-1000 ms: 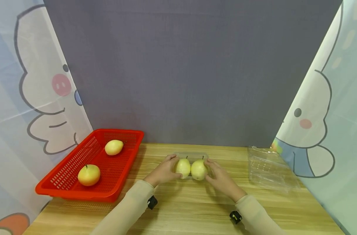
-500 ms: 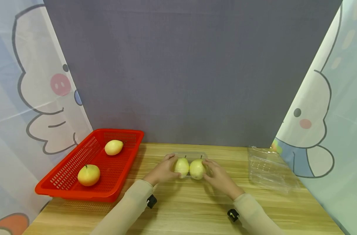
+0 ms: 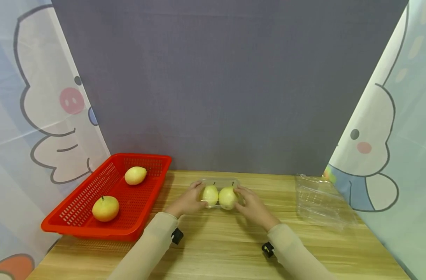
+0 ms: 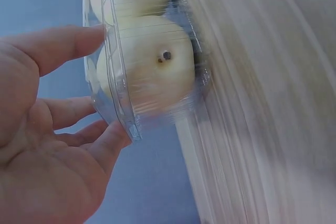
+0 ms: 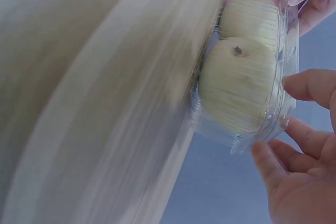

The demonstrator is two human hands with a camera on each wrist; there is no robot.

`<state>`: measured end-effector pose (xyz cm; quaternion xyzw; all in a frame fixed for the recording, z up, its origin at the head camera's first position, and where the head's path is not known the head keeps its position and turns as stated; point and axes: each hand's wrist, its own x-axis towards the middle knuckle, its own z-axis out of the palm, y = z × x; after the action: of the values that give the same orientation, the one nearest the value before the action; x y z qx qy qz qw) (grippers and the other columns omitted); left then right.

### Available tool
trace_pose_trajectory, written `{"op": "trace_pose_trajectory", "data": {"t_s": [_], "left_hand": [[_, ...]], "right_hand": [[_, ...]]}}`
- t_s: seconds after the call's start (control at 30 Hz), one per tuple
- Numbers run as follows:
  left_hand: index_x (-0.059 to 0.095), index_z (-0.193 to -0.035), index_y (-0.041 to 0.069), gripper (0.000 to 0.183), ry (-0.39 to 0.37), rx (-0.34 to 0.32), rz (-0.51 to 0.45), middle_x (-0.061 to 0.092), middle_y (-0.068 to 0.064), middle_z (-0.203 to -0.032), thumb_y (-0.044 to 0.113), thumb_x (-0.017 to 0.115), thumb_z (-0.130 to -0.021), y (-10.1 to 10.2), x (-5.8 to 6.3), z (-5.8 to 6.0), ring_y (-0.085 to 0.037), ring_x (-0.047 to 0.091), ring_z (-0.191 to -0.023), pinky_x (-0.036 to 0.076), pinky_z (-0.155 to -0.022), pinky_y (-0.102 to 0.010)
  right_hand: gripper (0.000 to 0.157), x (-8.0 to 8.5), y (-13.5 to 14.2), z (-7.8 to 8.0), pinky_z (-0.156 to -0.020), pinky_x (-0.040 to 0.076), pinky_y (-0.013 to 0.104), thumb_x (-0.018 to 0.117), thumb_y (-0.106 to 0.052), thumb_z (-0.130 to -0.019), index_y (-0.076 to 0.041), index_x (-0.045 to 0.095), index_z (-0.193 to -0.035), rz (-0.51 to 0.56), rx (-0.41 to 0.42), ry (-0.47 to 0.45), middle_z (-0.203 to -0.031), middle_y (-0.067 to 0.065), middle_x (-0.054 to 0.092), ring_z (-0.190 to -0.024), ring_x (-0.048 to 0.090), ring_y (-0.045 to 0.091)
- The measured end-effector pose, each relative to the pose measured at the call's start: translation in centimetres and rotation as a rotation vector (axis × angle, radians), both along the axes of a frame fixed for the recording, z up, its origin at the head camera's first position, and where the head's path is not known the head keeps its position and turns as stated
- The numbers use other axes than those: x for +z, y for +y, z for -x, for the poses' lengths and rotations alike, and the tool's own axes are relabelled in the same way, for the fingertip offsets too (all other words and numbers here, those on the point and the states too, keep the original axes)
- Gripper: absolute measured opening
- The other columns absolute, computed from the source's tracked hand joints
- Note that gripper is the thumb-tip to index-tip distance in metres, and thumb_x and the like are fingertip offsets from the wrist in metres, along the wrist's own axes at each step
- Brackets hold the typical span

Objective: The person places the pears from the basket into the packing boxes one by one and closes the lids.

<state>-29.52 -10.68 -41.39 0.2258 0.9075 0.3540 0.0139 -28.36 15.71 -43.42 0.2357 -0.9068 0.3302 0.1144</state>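
A clear plastic box [image 3: 220, 180] holds two yellow-green pears side by side, the left pear [image 3: 210, 195] and the right pear [image 3: 228, 198], stems pointing away from me. My left hand [image 3: 187, 200] grips the box's left end, its thumb on the rim in the left wrist view. At the opposite end my right hand [image 3: 254, 209] holds the box, with thumb and fingers on the rim [image 5: 278, 93] in the right wrist view. The box stands low over the wooden table; whether its base touches cannot be told.
On the left stands a red perforated basket [image 3: 139, 225] containing a rounder pear [image 3: 106, 209] and a paler pear [image 3: 135, 175]. More clear plastic packaging [image 3: 319, 204] lies at the right. A grey cloth [image 3: 216, 89] hangs behind the wooden table [image 3: 213, 252].
Both hands have shifted the box with its two pears to the left and slightly away from me. The basket, its pears and the packaging on the right have stayed put.
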Motion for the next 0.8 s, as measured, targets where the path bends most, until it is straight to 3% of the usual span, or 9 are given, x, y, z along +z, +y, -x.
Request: {"op": "trace_pose_trajectory", "data": {"t_s": [0.3, 0.8], "left_hand": [[0.031, -0.151, -0.01, 0.072, -0.013, 0.03, -0.015, 0.019, -0.029, -0.159, 0.01, 0.07, -0.094, -1.0, 0.1, 0.1, -0.047, 0.03, -0.141, 0.031, -0.111, -0.058], [0.035, -0.149, -0.011, 0.067, 0.056, 0.079, -0.013, 0.024, -0.03, -0.157, 0.004, 0.069, -0.093, -1.7, -0.2, 0.5, -0.047, 0.031, -0.141, 0.03, -0.112, -0.056]], "right_hand": [[0.048, 0.1, -1.3, 0.9, -0.111, 0.034, 0.055, 0.075, -0.008, -0.088, 0.004, 0.06, -0.132, 0.032, 0.008, -0.009, -0.147, 0.025, 0.046, -0.135, 0.043, 0.042], [0.045, -0.3, -2.7, 2.0, -0.111, 0.033, 0.055, 0.073, -0.008, -0.09, 0.004, 0.061, -0.131, 0.048, -0.001, -0.003, -0.145, 0.025, 0.048, -0.135, 0.044, 0.041]]}}
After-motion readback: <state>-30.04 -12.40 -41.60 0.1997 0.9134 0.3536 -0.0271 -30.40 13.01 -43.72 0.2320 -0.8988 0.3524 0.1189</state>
